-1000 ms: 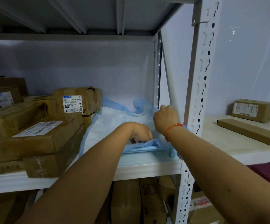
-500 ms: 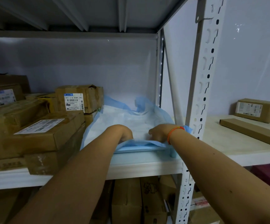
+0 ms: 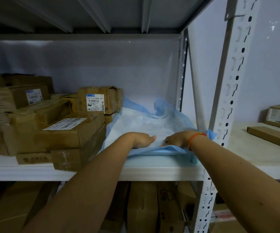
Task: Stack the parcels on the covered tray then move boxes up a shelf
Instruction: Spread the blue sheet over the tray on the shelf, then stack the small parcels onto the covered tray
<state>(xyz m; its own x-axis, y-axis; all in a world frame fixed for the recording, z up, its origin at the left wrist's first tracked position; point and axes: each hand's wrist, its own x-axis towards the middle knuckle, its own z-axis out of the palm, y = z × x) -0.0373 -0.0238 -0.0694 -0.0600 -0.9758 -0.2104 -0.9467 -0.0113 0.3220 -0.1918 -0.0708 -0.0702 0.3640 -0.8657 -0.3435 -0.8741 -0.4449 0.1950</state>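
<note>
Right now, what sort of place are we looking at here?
Probably a stockroom or parcel storage room: a white slotted metal rack, brown cardboard parcels with barcode labels piled on its shelf, and more boxes below.

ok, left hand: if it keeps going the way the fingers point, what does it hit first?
Probably the right hand. The left hand lies flat on the blue cover sheet, fingers pointing right, with only a small gap between them; depth unclear.
</note>
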